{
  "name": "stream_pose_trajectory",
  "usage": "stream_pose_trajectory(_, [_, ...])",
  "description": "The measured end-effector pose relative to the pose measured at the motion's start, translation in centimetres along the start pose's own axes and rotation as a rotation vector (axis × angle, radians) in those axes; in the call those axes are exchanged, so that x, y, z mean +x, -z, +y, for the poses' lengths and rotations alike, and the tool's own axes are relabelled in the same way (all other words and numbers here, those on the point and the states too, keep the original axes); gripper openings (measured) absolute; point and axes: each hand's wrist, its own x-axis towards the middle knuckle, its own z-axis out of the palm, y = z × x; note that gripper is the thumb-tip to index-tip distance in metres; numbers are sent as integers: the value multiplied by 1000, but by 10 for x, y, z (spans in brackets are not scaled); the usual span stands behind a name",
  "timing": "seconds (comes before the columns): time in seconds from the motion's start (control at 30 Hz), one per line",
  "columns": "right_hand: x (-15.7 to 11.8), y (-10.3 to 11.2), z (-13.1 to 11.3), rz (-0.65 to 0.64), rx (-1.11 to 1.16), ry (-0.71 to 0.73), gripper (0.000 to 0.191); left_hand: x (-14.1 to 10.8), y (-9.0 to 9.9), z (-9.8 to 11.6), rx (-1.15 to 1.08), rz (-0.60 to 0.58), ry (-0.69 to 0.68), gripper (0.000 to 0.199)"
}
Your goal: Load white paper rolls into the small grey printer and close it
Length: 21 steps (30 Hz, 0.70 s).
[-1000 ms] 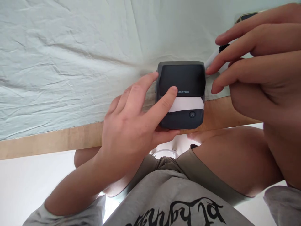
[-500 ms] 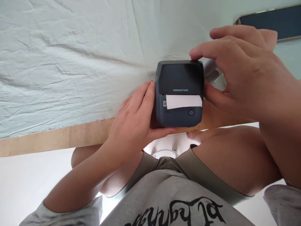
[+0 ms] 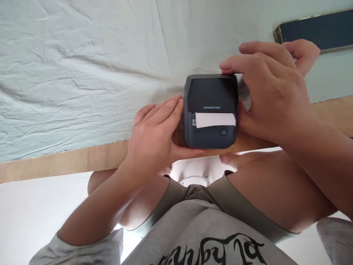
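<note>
**Label printer (image 3: 212, 92) held from both sides at the near edge of the surface (image 3: 68, 156)**

The left hand (image 3: 151, 141) is partly spread, its fingers lying together against the printer's left side and its thumb stretched along the near edge, so that the near left corner sits in its hold. The right hand (image 3: 278, 92) is curved, with the index fingertip at the far right corner and the thumb against the right side; its other fingers bend loosely in the air, gripping nothing visible.

Between them the dark printer faces up, over the border where the pale green cloth (image 3: 91, 73) meets the bare wood (from overhead, I cannot tell whether its base touches down). A white paper strip (image 3: 215, 120) juts from the slot below the NIIMBOT lettering, and the power button (image 3: 223, 132) sits just below the strip, toward the right.

Beyond the right hand, a smartphone (image 3: 322, 31) lies on the cloth, its dark screen upward. Wrinkles run across the cloth to the left. Nearer the camera are the person's bare legs (image 3: 275, 184), olive shorts (image 3: 239, 206) and grey shirt (image 3: 176, 228) with black script.
</note>
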Motion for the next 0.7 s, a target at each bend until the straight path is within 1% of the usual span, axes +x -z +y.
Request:
stream_pose_trajectory(0.1, [-3,-9,-3,103,10,22,39,1,-1,1,-20,-42,38,103])
stream_pose_trajectory(0.17, [-3,-12,-6,133,18,19,35,1,-1,-1,-42,-61,43,105])
stream_pose_trajectory(0.27, [-1,-7,-6,28,-13,-43,36,0,0,-5,-76,-84,38,112])
stream_pose_trajectory(0.33, [1,3,-3,-39,-18,-61,47,-2,2,-8,-92,-104,41,114])
stream_pose_trajectory(0.4, [3,17,2,-27,34,-24,54,-3,4,-10,-116,-130,41,116])
stream_pose_trajectory(0.47, [5,28,4,0,116,21,49,-3,6,-11,-141,-149,40,115])
stream_pose_trajectory(0.53, [7,35,4,-39,159,35,51,-2,7,-10,-150,-156,49,115])
stream_pose_trajectory(0.6, [9,37,1,-107,182,56,55,-2,6,-9,-156,-163,52,115])
stream_pose_trajectory(0.7, [14,38,-3,-157,220,35,52,-2,5,-9,-164,-165,44,115])
